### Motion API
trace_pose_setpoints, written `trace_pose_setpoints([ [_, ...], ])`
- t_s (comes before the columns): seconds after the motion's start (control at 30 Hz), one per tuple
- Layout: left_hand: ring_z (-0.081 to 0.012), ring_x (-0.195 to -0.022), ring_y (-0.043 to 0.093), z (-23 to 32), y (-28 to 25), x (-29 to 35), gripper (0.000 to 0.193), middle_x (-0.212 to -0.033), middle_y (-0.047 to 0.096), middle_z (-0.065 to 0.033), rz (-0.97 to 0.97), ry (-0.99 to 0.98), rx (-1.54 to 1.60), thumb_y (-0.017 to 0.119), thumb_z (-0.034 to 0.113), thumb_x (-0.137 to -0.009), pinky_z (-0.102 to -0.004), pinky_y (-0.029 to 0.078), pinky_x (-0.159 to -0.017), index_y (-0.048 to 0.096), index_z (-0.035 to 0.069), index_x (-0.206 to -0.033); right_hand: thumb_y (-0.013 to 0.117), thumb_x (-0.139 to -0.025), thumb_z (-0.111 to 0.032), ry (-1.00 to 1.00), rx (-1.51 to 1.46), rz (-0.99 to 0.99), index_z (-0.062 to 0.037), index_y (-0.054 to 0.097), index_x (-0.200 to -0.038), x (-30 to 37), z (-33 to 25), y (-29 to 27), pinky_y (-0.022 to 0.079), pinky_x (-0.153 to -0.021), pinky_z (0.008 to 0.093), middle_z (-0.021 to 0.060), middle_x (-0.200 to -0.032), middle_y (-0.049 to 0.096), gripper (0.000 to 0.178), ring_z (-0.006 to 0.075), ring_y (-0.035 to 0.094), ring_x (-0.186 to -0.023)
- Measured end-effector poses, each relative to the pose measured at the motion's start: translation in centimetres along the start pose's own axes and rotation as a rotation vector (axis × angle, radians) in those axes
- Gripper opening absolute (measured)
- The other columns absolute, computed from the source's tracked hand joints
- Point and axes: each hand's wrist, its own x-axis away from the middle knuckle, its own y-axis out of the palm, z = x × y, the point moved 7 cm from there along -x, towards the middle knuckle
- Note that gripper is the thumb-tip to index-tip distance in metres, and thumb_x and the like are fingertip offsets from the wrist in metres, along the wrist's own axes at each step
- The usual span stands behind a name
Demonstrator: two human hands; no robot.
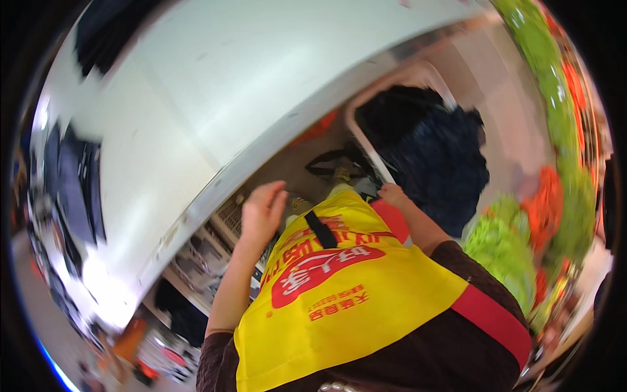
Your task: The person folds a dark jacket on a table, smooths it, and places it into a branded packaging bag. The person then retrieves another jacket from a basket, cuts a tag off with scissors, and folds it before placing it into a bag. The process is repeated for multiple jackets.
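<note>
My left hand (pixel 264 210) hangs in the air beside the white table's edge, with its fingers loosely bent and no object showing in it. On the other side, the fingers of my right hand (pixel 394 196) are closed at the near end of a pale cart rail (pixel 369 146). Behind that rail lies a heap of dark blue and black garments (pixel 431 153). I wear a yellow apron (pixel 353 287) with red print and a black strap. The underside of my right grip is hidden.
A long white table (pixel 215 85) slants across the left and top. Dark cut fabric pieces (pixel 73 183) lie at its left end, and black cloth (pixel 108 29) at its far corner. Green bundles (pixel 503 245) and an orange bundle (pixel 543 202) line the right. Shelving (pixel 196 258) stands below the table.
</note>
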Motion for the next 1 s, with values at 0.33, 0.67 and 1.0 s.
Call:
trace_pose_setpoints([
  [0.33,-0.0407,-0.124,0.037,11.8,16.0,-26.3,0.064,-0.135,0.041,-0.0224,-0.072,0.464,-0.538,0.071,0.025,-0.077,-0.0482,0.031,-0.102,0.044,0.002,-0.131,0.057,-0.079,-0.026,0.048,-0.275,-0.149,-0.0002,0.066,-0.096,-5.5,12.9,7.7,0.048,-0.082,0.0429,0.0227,-0.097,0.063,0.032,0.0366,0.061,-0.094],
  [0.67,-0.0326,-0.136,0.023,10.4,19.7,-30.9,0.093,-0.145,0.022,-0.0163,-0.123,0.26,-0.56,0.054,0.068,-0.076,-0.0504,0.022,-0.109,0.027,0.007,-0.141,0.063,-0.075,-0.019,0.283,-0.383,0.401,-0.0021,0.06,-0.09,-28.7,28.7,-8.3,0.049,-0.08,0.0442,0.0224,-0.092,0.062,0.023,0.0396,0.06,-0.089],
  [1.0,-0.0304,-0.133,0.025,10.9,19.9,-30.1,0.096,-0.14,0.028,-0.0174,-0.167,0.271,-0.85,0.034,0.079,-0.076,-0.054,0.026,-0.106,0.025,0.008,-0.14,0.053,-0.084,-0.016,0.592,0.277,0.599,-0.0112,0.059,-0.095,-37.7,36.2,-17.2,0.054,-0.067,0.0426,0.0089,-0.097,0.058,0.013,0.0248,0.061,-0.08],
])
